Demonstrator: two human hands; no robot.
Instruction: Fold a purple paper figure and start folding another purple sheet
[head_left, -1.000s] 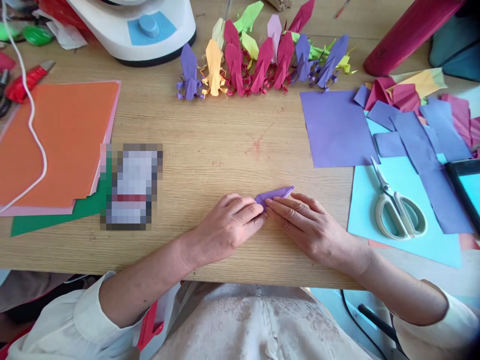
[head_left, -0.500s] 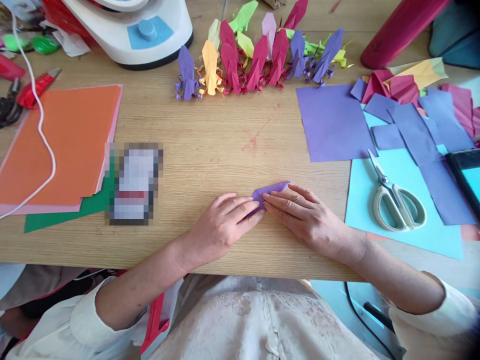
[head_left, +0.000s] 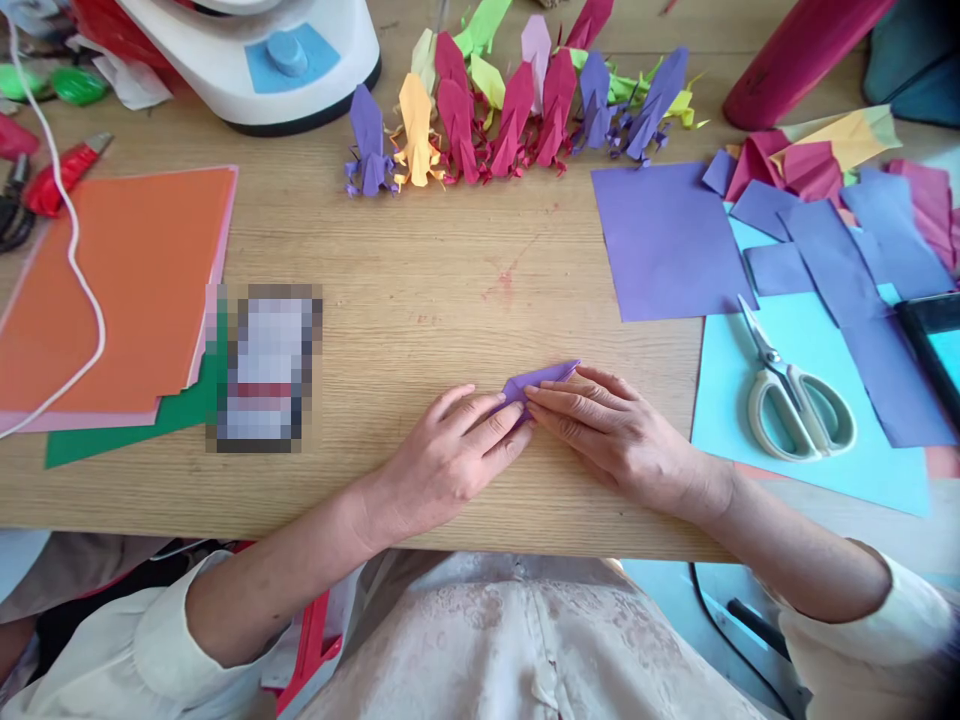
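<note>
A small folded piece of purple origami paper [head_left: 538,378] lies on the table near its front edge, narrowing to a point at the right. My left hand [head_left: 454,455] presses its fingertips on the paper's left and lower part. From the right, my right hand [head_left: 622,435] has its fingers close together over the middle of the paper, with the thumb side hidden beneath. The fingertips of both hands nearly meet, and they cover much of the lower half of the fold.
Scissors [head_left: 799,400] rest on light blue paper [head_left: 724,400] at the right, near purple scraps and a purple sheet [head_left: 675,245]. Folded paper figures [head_left: 517,125] stand at the back. Leftward are orange sheets [head_left: 142,270], a blurred phone [head_left: 266,370] and a white cord [head_left: 79,250].
The fingers of my left hand have shifted slightly and spread a little on the purple paper. My right hand stays nearly in place. The whole view has moved slightly.
</note>
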